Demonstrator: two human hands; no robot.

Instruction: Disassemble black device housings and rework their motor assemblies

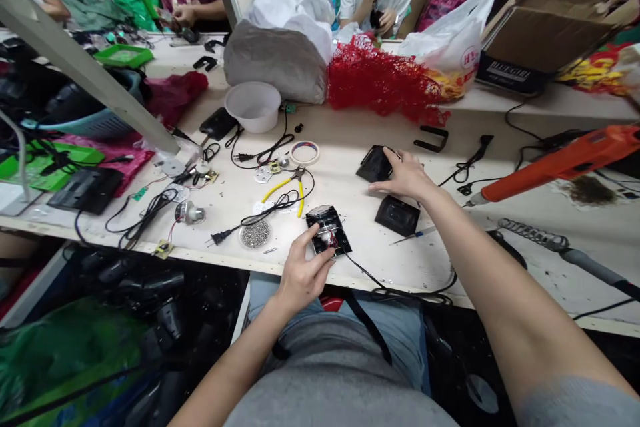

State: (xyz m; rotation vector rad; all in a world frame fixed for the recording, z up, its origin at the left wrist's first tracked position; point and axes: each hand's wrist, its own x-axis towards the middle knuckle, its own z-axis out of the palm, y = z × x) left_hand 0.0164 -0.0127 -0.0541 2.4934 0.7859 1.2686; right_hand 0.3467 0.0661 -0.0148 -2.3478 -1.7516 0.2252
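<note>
My left hand [306, 269] holds an opened black plastic housing [341, 232] at the table's front edge, its thumb and fingers at the red wires and metal parts inside. A black cord runs from it to the right. Farther back, my right hand [407, 175] has its fingers and thumb on another black plastic housing [370, 165]. Just below that hand lies a black plastic shell [397, 215], with a thin screwdriver [414, 236] beside it. Yellow-handled pliers [283, 188] and a dish of small screws [255, 233] lie left of my left hand.
An orange electric screwdriver [555, 163] and a coiled holder [533, 232] are at the right. A white bowl [253, 107], tape roll [305, 153] and corded parts lie left. Red netting [380, 73], bags and a carton [545, 27] line the back. Other people sit beyond.
</note>
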